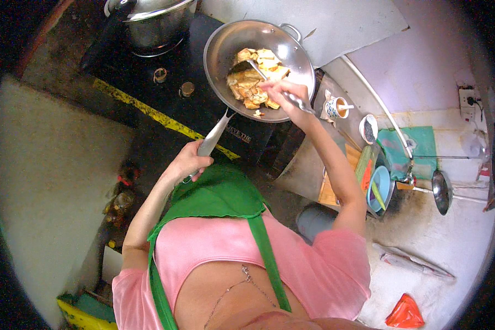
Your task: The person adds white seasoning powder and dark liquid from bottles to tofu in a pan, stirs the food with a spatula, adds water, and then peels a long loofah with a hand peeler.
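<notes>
A steel wok (268, 37) sits on the black stovetop (156, 97), holding browned yellow pieces of food (247, 84) that look like fried tofu or egg. My left hand (188, 160) is wrapped around the wok's long metal handle (215, 134), below the rim. Over the wok's right side, my right hand (286, 97) grips a metal spatula or ladle (259, 68). Its shaft angles down to the left, and its head lies among the food, partly covered. A few small bits rest apart from the pile near the wok's lower edge.
Left of the wok stands a lidded steel pot (161, 35). Toward the right are a patterned cup (336, 108) with a white handle sticking out, a small bowl (368, 128) of dark contents, a wooden cutting board (328, 192), and a blue basin (380, 185). A ladle (441, 192) lies farther right.
</notes>
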{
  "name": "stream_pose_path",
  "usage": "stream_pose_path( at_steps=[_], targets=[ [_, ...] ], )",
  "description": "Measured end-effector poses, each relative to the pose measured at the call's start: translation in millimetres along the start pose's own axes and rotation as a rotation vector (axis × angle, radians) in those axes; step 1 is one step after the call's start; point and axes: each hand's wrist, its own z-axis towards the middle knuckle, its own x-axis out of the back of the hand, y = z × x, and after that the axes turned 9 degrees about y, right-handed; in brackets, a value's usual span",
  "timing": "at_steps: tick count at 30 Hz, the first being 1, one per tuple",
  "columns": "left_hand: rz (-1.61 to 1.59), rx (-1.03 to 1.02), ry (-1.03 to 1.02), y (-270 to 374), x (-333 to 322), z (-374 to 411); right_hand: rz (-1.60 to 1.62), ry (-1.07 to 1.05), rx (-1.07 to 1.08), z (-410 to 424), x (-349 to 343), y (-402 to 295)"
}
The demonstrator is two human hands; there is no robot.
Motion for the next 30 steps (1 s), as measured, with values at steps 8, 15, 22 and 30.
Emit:
stream_pose_path(
  at_steps=[8, 15, 22, 30],
  targets=[
    [0.001, 0.006, 0.027, 1.7, -1.3, -3.7, -0.042, -0.198, -0.141, -21.4, 49.9, -37.2],
    [0.035, 0.025, 0.018, 4.1, -1.2, -3.6, -0.048, -0.051, -0.055, 9.1, 14.8, 4.6],
    [0.008, 0.012, 0.022, 3.6, -0.6, -3.9, 0.12, 0.208, -0.13, 49.2, -10.9, 17.6],
    [-0.001, 0.023, 0.017, 2.6, -2.3, -0.7, 0.339, 0.613, -0.224, 92.0, 36.4, 54.7]
  ],
)
